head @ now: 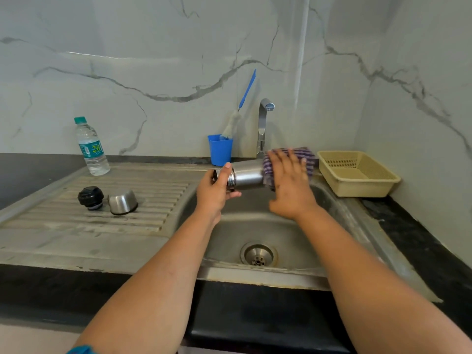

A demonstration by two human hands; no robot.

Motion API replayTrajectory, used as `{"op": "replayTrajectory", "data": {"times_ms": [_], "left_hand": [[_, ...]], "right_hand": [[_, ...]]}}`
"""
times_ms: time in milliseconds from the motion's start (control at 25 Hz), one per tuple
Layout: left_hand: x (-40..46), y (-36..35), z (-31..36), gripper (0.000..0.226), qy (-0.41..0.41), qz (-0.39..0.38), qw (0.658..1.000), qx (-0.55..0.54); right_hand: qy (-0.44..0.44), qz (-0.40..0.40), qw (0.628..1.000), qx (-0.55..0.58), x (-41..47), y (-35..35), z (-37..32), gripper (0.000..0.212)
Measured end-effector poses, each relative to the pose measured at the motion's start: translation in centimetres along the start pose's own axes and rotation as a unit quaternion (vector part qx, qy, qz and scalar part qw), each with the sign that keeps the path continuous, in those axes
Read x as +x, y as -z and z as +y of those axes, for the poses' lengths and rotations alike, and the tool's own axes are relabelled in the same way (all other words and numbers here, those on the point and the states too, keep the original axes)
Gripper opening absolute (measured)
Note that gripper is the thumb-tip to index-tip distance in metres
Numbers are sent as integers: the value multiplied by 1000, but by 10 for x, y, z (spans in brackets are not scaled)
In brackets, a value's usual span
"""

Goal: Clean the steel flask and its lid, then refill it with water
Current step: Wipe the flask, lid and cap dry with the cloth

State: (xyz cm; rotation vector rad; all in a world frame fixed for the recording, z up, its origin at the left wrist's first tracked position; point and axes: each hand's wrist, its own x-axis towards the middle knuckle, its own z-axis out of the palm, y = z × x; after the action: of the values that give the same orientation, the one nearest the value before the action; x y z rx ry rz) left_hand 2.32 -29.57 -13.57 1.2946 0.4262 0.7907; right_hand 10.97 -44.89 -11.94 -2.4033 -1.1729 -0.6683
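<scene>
Steel flask: horizontal above sink, neck grasped by left hand; right hand, fingers extended, pressing striped cloth around base. Stopper, cup lid: well left.

Silver flask, purple-striped cloth, blue cup, perhaps beige basket.

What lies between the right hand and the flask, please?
In the head view, a striped cloth lies between the right hand and the flask.

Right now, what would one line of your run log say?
step: wiping flask | left hand: holds steel flask neck over sink | right hand: presses striped cloth on body | lid: off, on drainboard
</scene>
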Motion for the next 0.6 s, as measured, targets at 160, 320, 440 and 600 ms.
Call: {"op": "replayTrajectory", "data": {"times_ms": [160, 320, 440, 600], "left_hand": [[1, -1, -10, 43, 63, 2, 995, -75], [-2, -1, -9, 42, 134, 6, 983, -129], [-4, 3, -5, 38, 181, 8, 974, -134], [-8, 8, -4, 43, 259, -26, 957, -128]], "right_hand": [[149, 5, 988, -33, -1, -12, -41, 103], [111, 60, 988, -85, 8, -8, -17, 94], [42, 82, 990, -109, 7, 1, 18, 99], [25, 104, 986, -131, 6, 5, 24, 90]]}}
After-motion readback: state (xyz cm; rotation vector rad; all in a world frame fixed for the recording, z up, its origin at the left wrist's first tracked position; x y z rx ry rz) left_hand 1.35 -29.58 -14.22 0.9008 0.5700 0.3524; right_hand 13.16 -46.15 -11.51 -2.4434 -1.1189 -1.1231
